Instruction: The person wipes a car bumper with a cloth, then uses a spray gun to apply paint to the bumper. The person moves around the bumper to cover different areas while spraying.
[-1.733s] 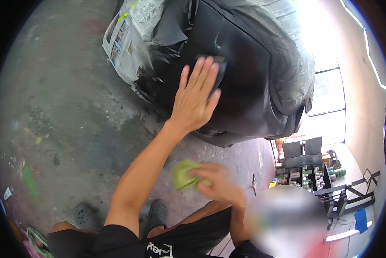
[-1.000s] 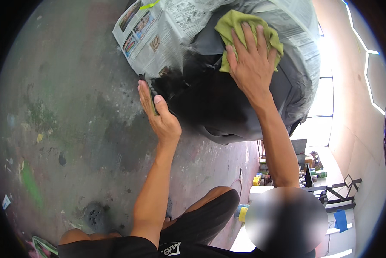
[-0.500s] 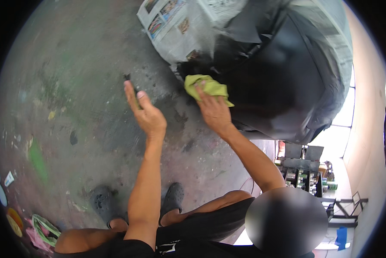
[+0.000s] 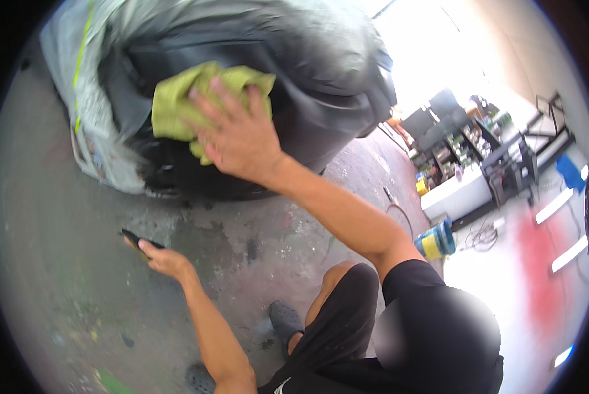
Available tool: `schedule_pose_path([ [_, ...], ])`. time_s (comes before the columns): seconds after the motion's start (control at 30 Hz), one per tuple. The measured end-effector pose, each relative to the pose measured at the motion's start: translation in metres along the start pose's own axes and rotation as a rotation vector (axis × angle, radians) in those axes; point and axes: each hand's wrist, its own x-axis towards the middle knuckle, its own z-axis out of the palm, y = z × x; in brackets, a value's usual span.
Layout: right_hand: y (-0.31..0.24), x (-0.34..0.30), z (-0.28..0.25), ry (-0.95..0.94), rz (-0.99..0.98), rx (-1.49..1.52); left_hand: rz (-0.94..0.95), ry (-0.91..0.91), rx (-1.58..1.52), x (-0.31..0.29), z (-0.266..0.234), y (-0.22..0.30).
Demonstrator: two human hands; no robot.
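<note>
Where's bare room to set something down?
Two patches of floor: the wide stretch left of the left hand and its dark pad, and a smaller one between left forearm, dark panel and grey clog. Crowded: at right, around the can rack, blue bucket and cable.

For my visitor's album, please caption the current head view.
Right hand spread on a crumpled yellow-green cloth against a smooth black panel; left hand gripping a thin dark pad.
</note>
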Motion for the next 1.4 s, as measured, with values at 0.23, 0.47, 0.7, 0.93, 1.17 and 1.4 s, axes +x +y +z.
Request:
schedule_pose_path([
  [0.23, 0.015, -0.097, -0.015, 0.033, 0.077, -0.039, 0.012, -0.123, 0.145, -0.035, -0.016, 0.008],
  [0.47, 0.011, 0.008, 0.010, 0.255, 0.056, 0.221, 0.104, -0.223, 0.231, -0.032, -0.010, -0.010],
  [0.7, 0.000, -0.142, -0.006, 0.128, -0.234, 0.805, -0.216, -0.611, 0.375, -0.126, -0.038, 0.007],
  [0.93, 0.015, -0.330, -0.211, -0.490, 1.513, 0.750, -0.555, -1.069, 1.098, -0.224, -0.067, 0.145],
  [1.17, 0.136, -0.354, -0.320, 0.785, 2.820, 0.996, -0.616, -1.450, 1.211, -0.269, 0.032, 0.314],
  [1.4, 0.339, -0.223, -0.194, 1.355, 2.553, 1.177, -0.645, -1.210, 1.177, -0.262, 0.053, 0.406],
])
